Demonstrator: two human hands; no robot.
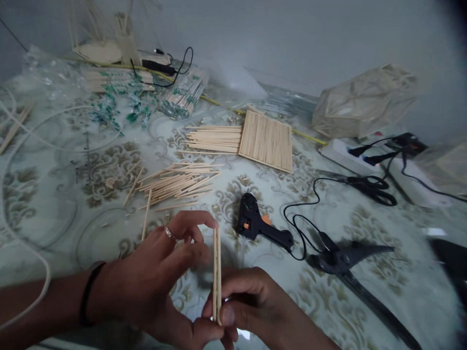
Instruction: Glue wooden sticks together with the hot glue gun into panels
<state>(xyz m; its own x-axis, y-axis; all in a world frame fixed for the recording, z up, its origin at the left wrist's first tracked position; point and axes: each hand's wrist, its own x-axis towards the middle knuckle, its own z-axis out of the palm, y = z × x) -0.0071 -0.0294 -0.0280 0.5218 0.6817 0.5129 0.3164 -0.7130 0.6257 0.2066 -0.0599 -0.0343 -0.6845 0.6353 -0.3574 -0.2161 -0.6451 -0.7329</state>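
Note:
A narrow pair of thin wooden sticks (217, 272), side by side, stands upright between my hands. My left hand (156, 277) spans them lengthwise, its index fingertip at the top end and its thumb by the bottom end. Lower down, my right hand (255, 301) pinches the same sticks between thumb and fingers. Just beyond my left hand lies a loose pile of short wooden sticks (178, 182). To the right of the held sticks, a black glue gun (251, 218) rests on its side on the patterned table cover (321, 301).
A flat panel of sticks (268, 138) lies beyond, over longer sticks (213, 138). Scissors (372, 187), pruning shears (350, 265) and a power strip (350, 155) are at right. Bagged sticks (186, 95) and a stick-frame structure (365, 102) stand behind. A white cable (45, 272) crosses my left forearm.

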